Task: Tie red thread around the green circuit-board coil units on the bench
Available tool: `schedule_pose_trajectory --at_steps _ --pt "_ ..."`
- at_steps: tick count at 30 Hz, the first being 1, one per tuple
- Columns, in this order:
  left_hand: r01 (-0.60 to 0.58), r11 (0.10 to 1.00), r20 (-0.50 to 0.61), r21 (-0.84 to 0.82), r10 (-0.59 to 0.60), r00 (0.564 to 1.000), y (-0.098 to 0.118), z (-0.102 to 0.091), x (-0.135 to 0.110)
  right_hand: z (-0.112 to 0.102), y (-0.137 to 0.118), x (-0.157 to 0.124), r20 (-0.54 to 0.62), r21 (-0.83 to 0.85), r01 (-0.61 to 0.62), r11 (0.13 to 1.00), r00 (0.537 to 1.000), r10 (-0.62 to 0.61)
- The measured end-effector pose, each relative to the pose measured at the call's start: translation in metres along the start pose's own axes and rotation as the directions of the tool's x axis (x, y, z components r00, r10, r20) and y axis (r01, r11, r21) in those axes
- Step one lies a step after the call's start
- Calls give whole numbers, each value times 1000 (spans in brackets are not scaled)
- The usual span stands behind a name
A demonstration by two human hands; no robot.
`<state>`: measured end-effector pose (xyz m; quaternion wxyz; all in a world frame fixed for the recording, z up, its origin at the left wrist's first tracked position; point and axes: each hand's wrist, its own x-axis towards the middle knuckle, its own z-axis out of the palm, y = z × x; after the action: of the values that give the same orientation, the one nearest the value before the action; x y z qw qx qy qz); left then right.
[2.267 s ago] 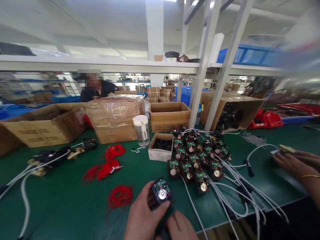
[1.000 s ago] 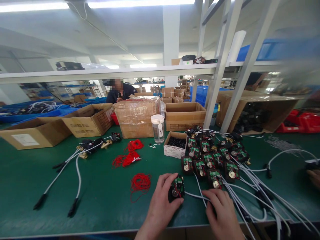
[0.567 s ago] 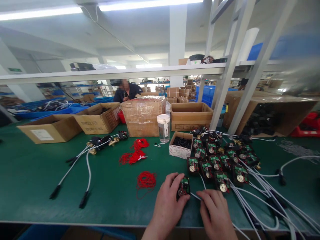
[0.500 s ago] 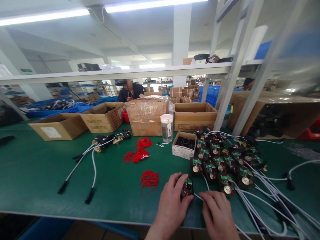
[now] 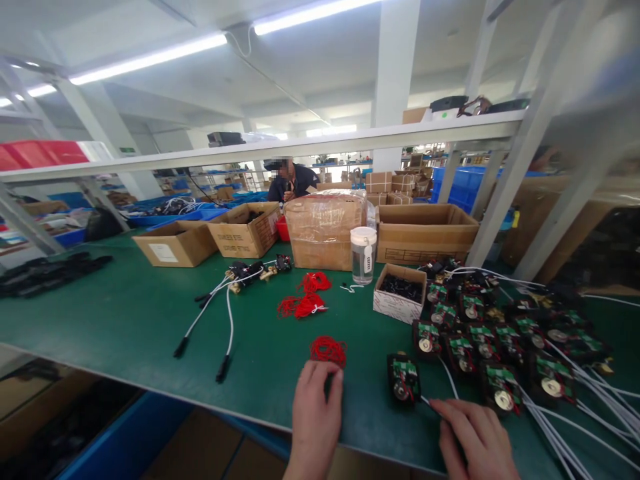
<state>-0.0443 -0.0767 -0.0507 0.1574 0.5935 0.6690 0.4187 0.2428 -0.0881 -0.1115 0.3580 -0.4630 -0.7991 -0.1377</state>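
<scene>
A black module with a green circuit board and a round metal cap (image 5: pixel 404 380) lies on the green table (image 5: pixel 125 313) between my hands, held by neither. My left hand (image 5: pixel 315 417) lies flat and open, its fingertips just short of a coil of red thread (image 5: pixel 329 350). My right hand (image 5: pixel 477 440) rests palm down near the table's front edge. Its stretched fingers touch the white cable (image 5: pixel 431 402) that runs from the module.
Several more modules (image 5: pixel 480 340) with white cables (image 5: pixel 575 413) fill the right side. Behind stand a small white box of black parts (image 5: pixel 400 300), a clear jar (image 5: pixel 363 255), cardboard boxes (image 5: pixel 325 227) and slanted shelf posts (image 5: pixel 505 193). More red thread (image 5: pixel 303 305), cabled parts (image 5: pixel 240 273) and a seated person (image 5: pixel 293 180) are further back.
My left hand has let go of the module, which now lies on the table, and has moved left toward the red thread coil. The view has swung left.
</scene>
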Motion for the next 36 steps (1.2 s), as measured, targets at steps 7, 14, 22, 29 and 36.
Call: schedule_pose_trajectory --at_steps 7,14,22,29,36 --pt "166 932 60 324 -195 979 -31 -41 21 6 -5 -1 -10 37 -5 999 1000 5" --pt "183 850 112 494 -271 956 -18 -33 31 6 1 -2 -7 22 44 999 999 -44" --pt "154 821 161 550 -285 945 -12 -31 39 2 -3 1 -17 44 35 998 999 -34" --pt "50 906 221 420 -156 963 15 -55 40 -6 -9 7 -40 71 -18 997 999 21" --pt "15 997 262 76 -35 964 60 -72 35 -16 -35 20 -30 293 -114 949 991 128"
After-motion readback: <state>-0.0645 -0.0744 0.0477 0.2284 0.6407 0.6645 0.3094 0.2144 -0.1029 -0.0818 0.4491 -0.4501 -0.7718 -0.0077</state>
